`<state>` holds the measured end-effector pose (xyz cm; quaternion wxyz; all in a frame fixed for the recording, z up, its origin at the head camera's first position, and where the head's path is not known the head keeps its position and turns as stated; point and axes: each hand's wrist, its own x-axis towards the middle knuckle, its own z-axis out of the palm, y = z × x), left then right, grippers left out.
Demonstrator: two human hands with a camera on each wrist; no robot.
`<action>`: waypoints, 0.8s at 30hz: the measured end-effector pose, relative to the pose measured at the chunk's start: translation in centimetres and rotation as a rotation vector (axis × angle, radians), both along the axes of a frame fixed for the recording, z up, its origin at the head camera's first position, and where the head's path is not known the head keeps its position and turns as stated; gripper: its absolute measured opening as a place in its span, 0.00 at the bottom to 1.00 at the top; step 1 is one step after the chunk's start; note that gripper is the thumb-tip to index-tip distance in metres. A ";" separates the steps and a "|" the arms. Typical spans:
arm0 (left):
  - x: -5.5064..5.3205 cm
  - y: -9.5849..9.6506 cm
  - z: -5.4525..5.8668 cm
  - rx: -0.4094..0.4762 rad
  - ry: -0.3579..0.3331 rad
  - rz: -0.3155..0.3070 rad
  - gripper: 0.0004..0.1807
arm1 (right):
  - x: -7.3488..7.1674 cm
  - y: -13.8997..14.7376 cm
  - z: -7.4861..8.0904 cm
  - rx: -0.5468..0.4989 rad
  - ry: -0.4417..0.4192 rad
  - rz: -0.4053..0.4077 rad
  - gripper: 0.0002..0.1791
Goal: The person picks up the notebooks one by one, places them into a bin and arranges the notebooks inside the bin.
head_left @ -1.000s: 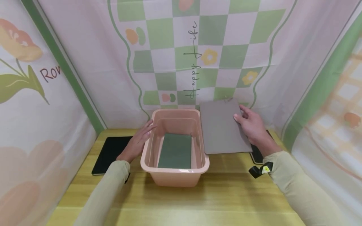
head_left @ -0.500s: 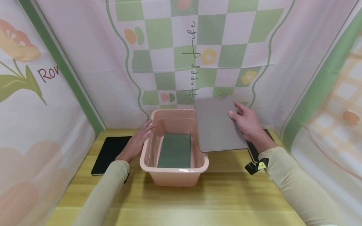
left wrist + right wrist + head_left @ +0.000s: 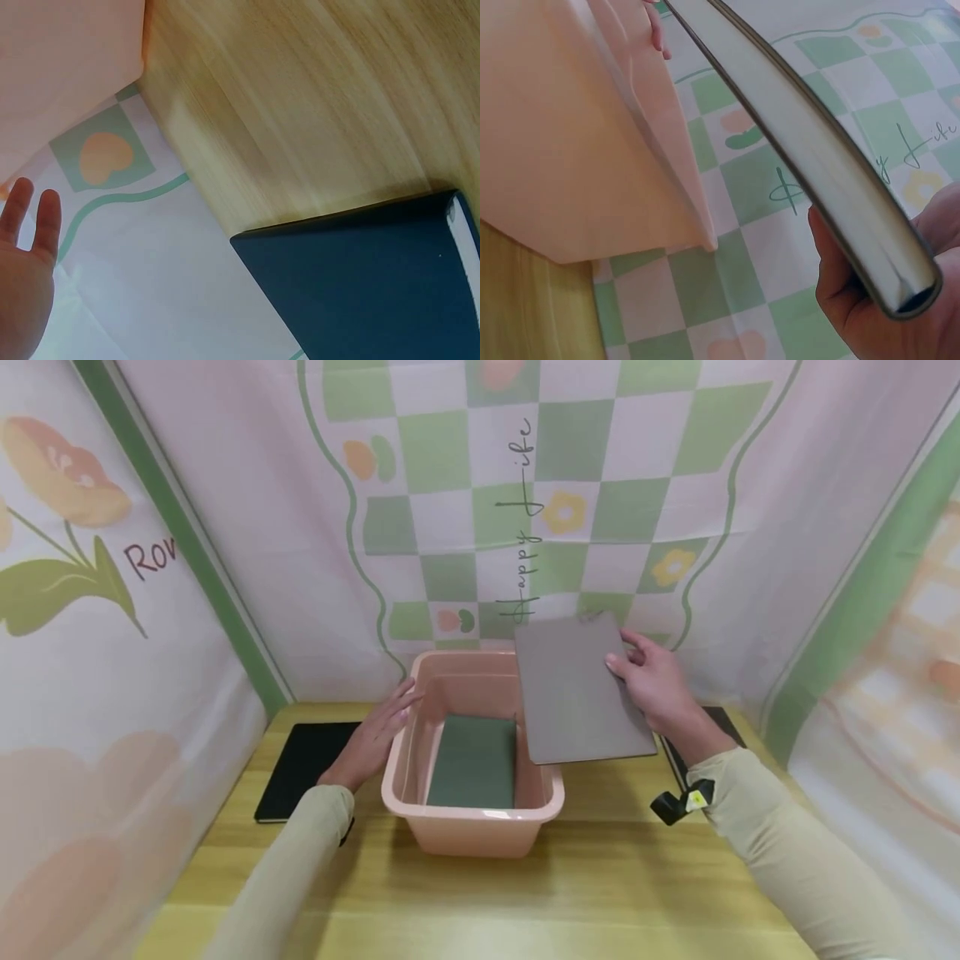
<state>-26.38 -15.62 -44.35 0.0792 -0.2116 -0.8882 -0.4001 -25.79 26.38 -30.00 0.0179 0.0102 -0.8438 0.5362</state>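
My right hand [image 3: 656, 685] grips a grey hardcover notebook [image 3: 581, 693] by its right edge, thumb on the cover. The notebook is held in the air over the right rim of a pink plastic basin [image 3: 472, 839]; its white page edges show in the right wrist view. On the basin's floor lies a dark green notebook [image 3: 474, 762]. My left hand [image 3: 372, 735] rests against the basin's left rim with straight fingers. Only part of that hand [image 3: 26, 277] shows in the left wrist view.
A black notebook [image 3: 303, 768] lies on the wooden table [image 3: 480, 910] left of the basin. Another dark notebook [image 3: 723, 727] lies to the right, partly hidden beneath my right forearm. A patterned cloth [image 3: 562, 443] hangs behind the table, and more cloth covers both sides.
My right hand has shifted the grey notebook left, so that it overlaps the basin's right rim. The left hand has stayed at the left rim. The head view has swung slightly.
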 end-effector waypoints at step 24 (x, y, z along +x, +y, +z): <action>-0.8 -0.3 0.0 0.000 0.000 -0.013 0.27 | -0.5 -2.7 1.4 -0.055 -0.014 -0.031 0.36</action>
